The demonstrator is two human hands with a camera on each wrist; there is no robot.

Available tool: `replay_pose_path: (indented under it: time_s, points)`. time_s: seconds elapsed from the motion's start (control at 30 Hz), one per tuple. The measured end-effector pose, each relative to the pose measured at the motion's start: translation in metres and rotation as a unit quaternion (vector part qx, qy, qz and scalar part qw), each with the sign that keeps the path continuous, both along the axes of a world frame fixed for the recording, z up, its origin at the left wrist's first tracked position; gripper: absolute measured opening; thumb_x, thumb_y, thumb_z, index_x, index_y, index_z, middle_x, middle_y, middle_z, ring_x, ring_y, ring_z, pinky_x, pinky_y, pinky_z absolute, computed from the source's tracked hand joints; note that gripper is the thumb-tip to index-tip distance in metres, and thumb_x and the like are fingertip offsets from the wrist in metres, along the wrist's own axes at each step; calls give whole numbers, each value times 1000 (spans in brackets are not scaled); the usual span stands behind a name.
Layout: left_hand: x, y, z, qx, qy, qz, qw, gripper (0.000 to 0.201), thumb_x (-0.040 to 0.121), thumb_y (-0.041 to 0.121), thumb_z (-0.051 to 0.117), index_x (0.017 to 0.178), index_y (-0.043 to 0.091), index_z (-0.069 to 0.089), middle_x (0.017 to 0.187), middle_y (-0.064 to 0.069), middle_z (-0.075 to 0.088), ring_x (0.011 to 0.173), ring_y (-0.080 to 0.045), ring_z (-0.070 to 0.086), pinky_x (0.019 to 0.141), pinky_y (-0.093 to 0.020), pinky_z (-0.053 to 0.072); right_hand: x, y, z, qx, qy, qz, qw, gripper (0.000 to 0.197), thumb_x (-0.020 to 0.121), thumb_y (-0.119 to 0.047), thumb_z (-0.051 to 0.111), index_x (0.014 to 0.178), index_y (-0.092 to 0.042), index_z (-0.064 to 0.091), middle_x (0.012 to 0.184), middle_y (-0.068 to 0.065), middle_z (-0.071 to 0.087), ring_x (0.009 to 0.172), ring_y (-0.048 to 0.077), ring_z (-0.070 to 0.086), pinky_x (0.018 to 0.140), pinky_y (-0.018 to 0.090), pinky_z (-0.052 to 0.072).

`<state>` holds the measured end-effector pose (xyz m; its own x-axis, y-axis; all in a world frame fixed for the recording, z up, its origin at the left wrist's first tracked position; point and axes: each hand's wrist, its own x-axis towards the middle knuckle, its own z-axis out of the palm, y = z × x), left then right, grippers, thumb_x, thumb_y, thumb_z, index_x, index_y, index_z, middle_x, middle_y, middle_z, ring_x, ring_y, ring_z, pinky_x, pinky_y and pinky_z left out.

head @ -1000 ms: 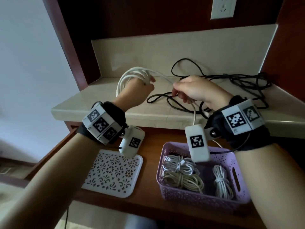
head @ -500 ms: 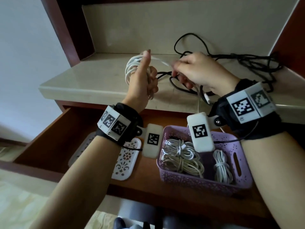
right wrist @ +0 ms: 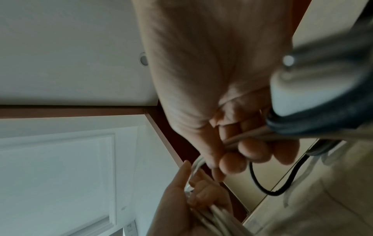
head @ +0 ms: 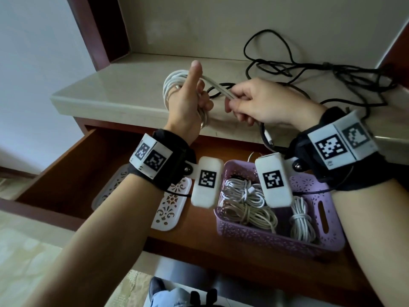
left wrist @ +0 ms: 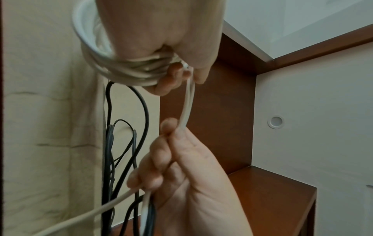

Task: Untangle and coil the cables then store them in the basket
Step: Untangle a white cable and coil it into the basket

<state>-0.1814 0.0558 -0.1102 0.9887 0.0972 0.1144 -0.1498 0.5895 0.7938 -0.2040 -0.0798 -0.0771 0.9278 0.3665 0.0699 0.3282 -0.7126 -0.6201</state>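
White perforated plastic lid (head: 168, 209): flat in open drawer, left. Left hand (head: 188, 100): grip curled through white round-sheathed cable coil (head: 174, 85) above counter's front edge, thumb raised as winding post. Right hand (head: 261, 103): grip pinching coil's tail taut. Purple perforated plastic basket (head: 276, 238): drawer right, 3 coils stored.

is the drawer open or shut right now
Open. The drawer is pulled out below the counter, its inside on show, with the purple basket of coiled white cables sitting in it.

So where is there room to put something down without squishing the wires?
The counter's left part, beside the white coil, is bare. So is the drawer floor left of the white tray. The right counter is crowded with black wires, and the purple basket holds bundles.
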Motion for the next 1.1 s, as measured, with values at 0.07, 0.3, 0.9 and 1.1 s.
replay_pose_path:
  time_s: [0.07,0.3,0.9,1.1]
  points:
    - [2,1,0,-16,1,22,1000,30,98,21,49,69,13,44,51,4,36,35,-5,29,38,-19,29,1,-2,0,-13,0,18,1000,17,94,-15,51,81,-25,55,70,-7,59,55,-3,54,62,18,45]
    - [7,11,0,-50,2,48,998,34,98,19,48,64,14,44,44,5,38,38,-7,36,41,-20,37,1,-33,16,9,-79,-74,994,11,93,-22,53,88,-30,58,88,-12,60,82,4,55,78,22,42]
    - [2,7,-2,-75,-11,-24,997,35,102,25,38,71,12,48,64,-2,52,66,-16,59,82,-41,52,5,-5,-17,-135,32,-231,963,20,83,-30,65,74,-13,67,45,-7,62,60,9,65,54,22,42]
    - [0,5,0,-85,-33,-49,995,35,103,24,34,71,13,42,54,1,44,49,-12,46,67,-35,51,8,-5,-20,-115,56,-239,963,44,85,-55,54,75,-15,67,43,-10,61,73,11,63,96,41,40]
